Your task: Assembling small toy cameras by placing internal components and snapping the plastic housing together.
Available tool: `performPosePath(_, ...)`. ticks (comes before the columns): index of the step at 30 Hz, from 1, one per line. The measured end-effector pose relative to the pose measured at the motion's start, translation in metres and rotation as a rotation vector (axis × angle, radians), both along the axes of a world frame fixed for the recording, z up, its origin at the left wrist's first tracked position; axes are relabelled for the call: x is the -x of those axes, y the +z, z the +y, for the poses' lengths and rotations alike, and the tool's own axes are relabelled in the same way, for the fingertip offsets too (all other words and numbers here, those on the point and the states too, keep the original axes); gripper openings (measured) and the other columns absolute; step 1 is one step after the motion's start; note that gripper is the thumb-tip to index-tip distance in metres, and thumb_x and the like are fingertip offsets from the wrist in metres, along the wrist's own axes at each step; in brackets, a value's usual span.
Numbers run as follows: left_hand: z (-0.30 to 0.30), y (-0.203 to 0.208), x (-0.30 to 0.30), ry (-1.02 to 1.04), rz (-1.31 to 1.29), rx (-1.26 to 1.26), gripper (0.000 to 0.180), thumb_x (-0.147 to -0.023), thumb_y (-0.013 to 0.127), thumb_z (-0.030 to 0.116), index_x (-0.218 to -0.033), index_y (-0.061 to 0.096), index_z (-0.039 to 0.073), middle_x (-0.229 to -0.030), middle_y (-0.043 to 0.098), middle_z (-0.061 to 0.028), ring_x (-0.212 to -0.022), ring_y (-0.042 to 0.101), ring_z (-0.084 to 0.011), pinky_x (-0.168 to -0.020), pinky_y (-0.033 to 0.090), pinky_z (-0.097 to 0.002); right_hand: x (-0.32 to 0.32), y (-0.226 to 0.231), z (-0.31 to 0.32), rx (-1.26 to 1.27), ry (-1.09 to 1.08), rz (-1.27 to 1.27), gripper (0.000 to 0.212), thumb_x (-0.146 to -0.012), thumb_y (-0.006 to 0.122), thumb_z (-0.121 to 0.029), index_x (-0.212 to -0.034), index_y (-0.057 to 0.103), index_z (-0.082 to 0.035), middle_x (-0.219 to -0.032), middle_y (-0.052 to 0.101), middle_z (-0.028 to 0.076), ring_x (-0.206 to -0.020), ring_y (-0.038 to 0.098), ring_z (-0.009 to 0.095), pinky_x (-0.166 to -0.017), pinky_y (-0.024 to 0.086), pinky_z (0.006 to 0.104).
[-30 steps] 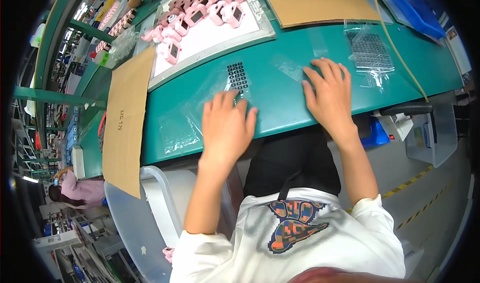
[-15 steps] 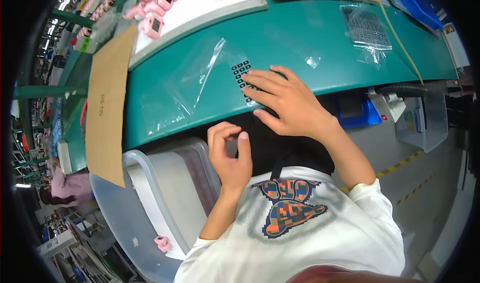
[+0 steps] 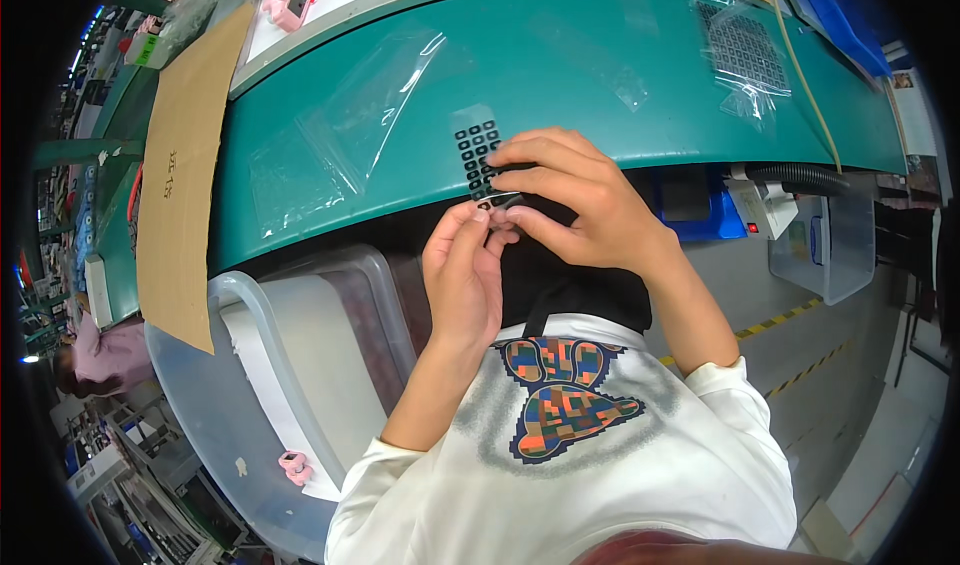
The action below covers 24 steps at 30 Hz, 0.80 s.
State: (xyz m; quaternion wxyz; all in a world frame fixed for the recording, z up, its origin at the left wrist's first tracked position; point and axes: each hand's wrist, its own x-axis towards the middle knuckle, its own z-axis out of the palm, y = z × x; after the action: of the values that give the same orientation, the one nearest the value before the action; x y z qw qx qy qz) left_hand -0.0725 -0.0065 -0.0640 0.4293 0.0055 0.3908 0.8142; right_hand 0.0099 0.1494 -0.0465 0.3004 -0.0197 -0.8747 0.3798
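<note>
Green tabletop (image 3: 600, 75) up top, clear bin (image 3: 250, 365) below-left, cardboard sheet (image 3: 180, 185) at left. Clear bags (image 3: 340, 135) lie flat on tabletop; another bag w/ black grid (image 3: 745, 50) far right. Right hand (image 3: 580, 200) and left hand (image 3: 465, 265) both pinch the black keypad (image 3: 478, 157) at tabletop's near edge, grip closed on its lower end. Looks thin, soft, floppy, light; best held by edges.

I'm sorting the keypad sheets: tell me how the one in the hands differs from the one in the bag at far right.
The held keypad sheet is bare; the bagged keypad sheet lies inside a clear plastic bag.
The held one is pinched between the left hand and right hand at the table's near edge; the bagged one lies untouched.
Both show a grid of dark keys.
</note>
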Motion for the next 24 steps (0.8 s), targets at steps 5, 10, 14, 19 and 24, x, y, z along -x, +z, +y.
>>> performPosePath(5, 0.004, 0.005, 0.0, -0.077, -0.017, -0.053, 0.017, -0.102, 0.058, 0.009, -0.113, 0.064, -0.003, -0.105, 0.067, -0.0119, -0.092, 0.06, -0.0157, -0.087, 0.049, -0.0289, -0.003, -0.001, 0.003, 0.068, 0.005, -0.064, 0.018, -0.077, 0.076, -0.001, -0.094, 0.075, -0.004, -0.104, 0.069, 0.006, -0.095, 0.062, 0.022, -0.09, 0.047, 0.0346)
performPosePath(10, 0.009, 0.006, -0.004, -0.085, 0.034, -0.009, 0.016, -0.102, 0.057, 0.008, -0.111, 0.065, -0.003, -0.104, 0.068, -0.0113, -0.091, 0.06, -0.0151, -0.087, 0.049, -0.0284, 0.001, -0.001, 0.003, -0.068, -0.006, -0.021, 0.012, -0.076, 0.076, -0.001, -0.088, 0.075, -0.004, -0.094, 0.063, 0.005, -0.083, 0.056, 0.02, -0.081, 0.046, 0.033)
performPosePath(14, 0.004, 0.002, -0.002, -0.034, 0.033, 0.012, 0.016, -0.101, 0.058, 0.007, -0.109, 0.067, -0.003, -0.103, 0.068, -0.0109, -0.091, 0.06, -0.0146, -0.087, 0.049, -0.0279, -0.001, 0.002, 0.002, 0.024, 0.007, 0.005, 0.013, -0.077, 0.076, 0.0, -0.089, 0.075, -0.003, -0.096, 0.064, 0.005, -0.084, 0.056, 0.019, -0.075, 0.046, 0.0306)
performPosePath(19, 0.003, 0.0, 0.003, -0.054, -0.042, -0.037, 0.016, -0.101, 0.059, 0.007, -0.109, 0.068, -0.004, -0.102, 0.068, -0.0113, -0.09, 0.06, -0.0146, -0.086, 0.049, -0.0279, 0.003, 0.003, 0.001, 0.069, 0.005, 0.018, 0.011, -0.078, 0.075, 0.002, -0.088, 0.075, -0.002, -0.093, 0.064, 0.005, -0.081, 0.056, 0.019, -0.07, 0.046, 0.0287)
performPosePath(24, 0.006, 0.012, 0.007, -0.071, -0.031, 0.014, 0.018, -0.1, 0.061, 0.008, -0.11, 0.068, -0.006, -0.102, 0.068, -0.0126, -0.091, 0.06, -0.0144, -0.086, 0.05, -0.0278, 0.005, 0.003, 0.0, 0.057, 0.008, 0.067, 0.01, -0.079, 0.074, 0.003, -0.088, 0.074, -0.001, -0.089, 0.064, 0.005, -0.075, 0.055, 0.019, -0.066, 0.046, 0.0283)
